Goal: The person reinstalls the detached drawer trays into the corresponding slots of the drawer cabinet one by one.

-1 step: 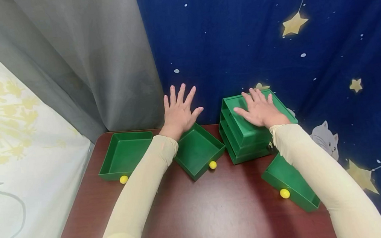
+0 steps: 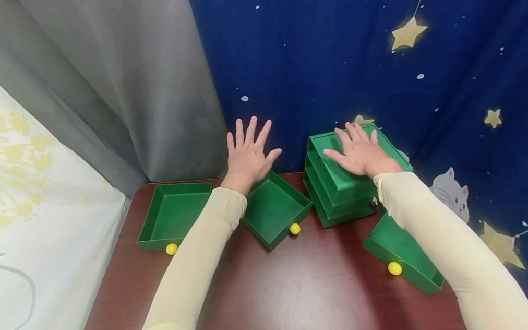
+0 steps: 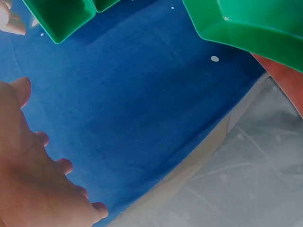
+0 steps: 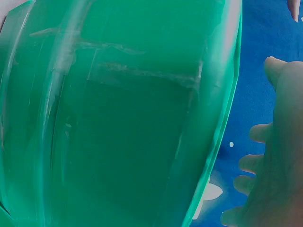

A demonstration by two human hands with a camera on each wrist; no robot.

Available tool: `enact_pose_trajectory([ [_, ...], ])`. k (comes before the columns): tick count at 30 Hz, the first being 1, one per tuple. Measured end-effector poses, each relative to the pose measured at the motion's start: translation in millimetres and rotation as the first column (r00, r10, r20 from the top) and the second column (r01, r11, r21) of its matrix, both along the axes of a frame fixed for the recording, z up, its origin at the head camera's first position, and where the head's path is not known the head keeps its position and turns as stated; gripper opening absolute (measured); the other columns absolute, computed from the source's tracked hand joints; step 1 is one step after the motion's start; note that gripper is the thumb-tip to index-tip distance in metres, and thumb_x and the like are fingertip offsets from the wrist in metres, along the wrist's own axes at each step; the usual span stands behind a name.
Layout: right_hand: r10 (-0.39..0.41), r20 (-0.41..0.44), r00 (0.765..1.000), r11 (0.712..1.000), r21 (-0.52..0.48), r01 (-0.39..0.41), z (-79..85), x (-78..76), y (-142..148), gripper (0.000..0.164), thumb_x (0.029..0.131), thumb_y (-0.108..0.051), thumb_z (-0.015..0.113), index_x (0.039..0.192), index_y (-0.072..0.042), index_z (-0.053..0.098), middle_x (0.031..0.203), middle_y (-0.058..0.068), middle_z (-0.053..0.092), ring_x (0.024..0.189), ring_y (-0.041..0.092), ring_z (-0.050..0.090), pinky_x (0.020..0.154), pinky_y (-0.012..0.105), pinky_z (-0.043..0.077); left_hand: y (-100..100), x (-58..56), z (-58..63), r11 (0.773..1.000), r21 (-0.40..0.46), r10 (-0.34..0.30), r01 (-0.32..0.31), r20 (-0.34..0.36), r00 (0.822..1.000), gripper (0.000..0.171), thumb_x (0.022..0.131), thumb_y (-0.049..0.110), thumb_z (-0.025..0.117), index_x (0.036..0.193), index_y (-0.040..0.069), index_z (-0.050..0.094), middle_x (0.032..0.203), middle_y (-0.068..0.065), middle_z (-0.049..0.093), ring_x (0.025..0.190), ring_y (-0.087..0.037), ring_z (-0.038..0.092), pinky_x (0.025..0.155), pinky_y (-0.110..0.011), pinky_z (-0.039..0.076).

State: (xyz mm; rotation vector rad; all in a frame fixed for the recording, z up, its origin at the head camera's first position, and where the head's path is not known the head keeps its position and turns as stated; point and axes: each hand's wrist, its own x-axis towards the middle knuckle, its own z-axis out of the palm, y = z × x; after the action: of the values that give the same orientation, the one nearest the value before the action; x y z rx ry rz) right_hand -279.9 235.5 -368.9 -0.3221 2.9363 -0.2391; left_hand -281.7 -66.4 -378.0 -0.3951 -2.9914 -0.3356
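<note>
No visible change: left hand near middle tray, right hand near rack, both spread wide, empty; handling seemingly unstarted.

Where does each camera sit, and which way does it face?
Head: worn on the head, facing forward and down at green trays, rack and table; left hand, right hand and sleeves show.
Left wrist: worn there, facing blue cloth; left hand and other fingers show.
Right wrist: worn there, facing the rack close up; right hand and another fingertip show.
Both wrist views share blue cloth.
</note>
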Motion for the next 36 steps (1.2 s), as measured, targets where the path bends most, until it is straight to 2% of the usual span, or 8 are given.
enact_pose_trajectory([
  [7, 0.003, 0.0, 1.0, 1.0, 0.0, -0.003, -1.7, -0.9, -0.1, 0.095, 0.097, -0.078, 0.022, 0.165, -0.014, 0.008, 0.172, 0.022, -0.002, 0.159, 0.045, -0.005, 0.119, 0.075, -0.005, 0.6, -0.3, -1.7, 1.0, 0.001, 0.002, -0.002, 0.009, 1.0, 0.075, 0.101, 0.069, 0.033, 0.164, 0.04, 0.002, 0.175, 0.0, -0.006, 0.16, -0.037, -0.013, 0.127, -0.061, -0.001],
  [22, -0.002, 0.014, 1.0, 1.0, -0.025, 0.002, 0.6, -1.1, 2.6, 0.091, 0.099, -0.075, 0.022, 0.166, -0.015, 0.004, 0.171, 0.022, -0.006, 0.158, 0.048, -0.006, 0.118, 0.075, -0.008, -8.1, 0.1, -11.0, 1.0, 0.028, 0.012, -0.012, 0.013, 1.0, 0.073, 0.102, 0.069, 0.031, 0.163, 0.042, 0.002, 0.174, 0.002, -0.008, 0.16, -0.039, -0.011, 0.127, -0.063, -0.001],
  [30, -0.04, 0.007, 0.999, 0.998, -0.051, 0.04, -2.7, 0.5, 17.0, 0.088, 0.102, -0.071, 0.024, 0.166, -0.014, 0.002, 0.171, 0.023, -0.009, 0.157, 0.049, -0.008, 0.118, 0.074, -0.01, -7.3, 9.8, -25.5, 0.992, 0.116, 0.047, -0.046, -0.003, 0.999, 0.075, 0.102, 0.067, 0.036, 0.164, 0.038, 0.005, 0.175, -0.002, 0.0, 0.16, -0.042, -0.005, 0.127, -0.064, 0.004],
  [36, -0.057, -0.015, 0.998, 0.995, -0.083, 0.056, -0.7, 3.3, 27.4, 0.09, 0.102, -0.071, 0.021, 0.165, -0.01, 0.005, 0.171, 0.024, -0.005, 0.157, 0.049, -0.004, 0.123, 0.069, -0.003, -4.6, 21.4, -39.6, 0.985, 0.166, 0.057, -0.054, -0.012, 0.998, 0.075, 0.102, 0.064, 0.039, 0.165, 0.035, 0.008, 0.174, -0.006, 0.005, 0.16, -0.042, 0.0, 0.126, -0.064, 0.006],
])
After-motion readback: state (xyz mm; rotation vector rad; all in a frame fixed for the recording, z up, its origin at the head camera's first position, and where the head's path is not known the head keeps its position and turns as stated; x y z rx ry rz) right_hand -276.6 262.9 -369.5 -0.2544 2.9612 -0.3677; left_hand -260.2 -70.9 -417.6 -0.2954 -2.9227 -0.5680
